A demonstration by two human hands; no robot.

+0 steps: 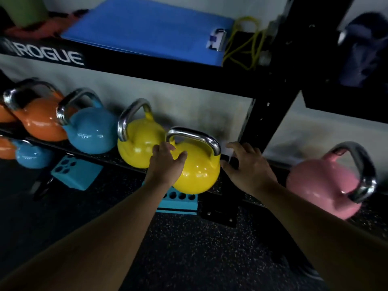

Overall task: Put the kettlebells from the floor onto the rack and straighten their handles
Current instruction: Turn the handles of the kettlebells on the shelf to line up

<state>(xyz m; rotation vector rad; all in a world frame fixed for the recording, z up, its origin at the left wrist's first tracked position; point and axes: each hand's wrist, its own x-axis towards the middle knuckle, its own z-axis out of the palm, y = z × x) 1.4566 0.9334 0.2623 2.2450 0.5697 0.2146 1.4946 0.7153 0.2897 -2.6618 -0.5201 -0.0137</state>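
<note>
On the low rack shelf (117, 159) stand an orange kettlebell (39, 120), a blue kettlebell (92, 131) and two yellow ones. The right yellow kettlebell (199, 171) sits at the shelf's right end, its steel handle facing me squarely. My left hand (165, 162) rests flat on its left side, fingers spread, touching the left yellow kettlebell (138, 141) too. Just right of that bell, my right hand (247, 166) hovers with its fingers apart, holding nothing. A pink kettlebell (327, 185) stands on the neighbouring bay at right, handle turned toward me.
A black rack upright (266, 106) rises right behind my right hand. Upper shelf holds a blue mat (147, 28) and yellow cord (245, 45). Teal foam blocks (75, 171) lie under the shelf. More orange and blue kettlebells sit at far left. Speckled rubber floor (189, 248) below.
</note>
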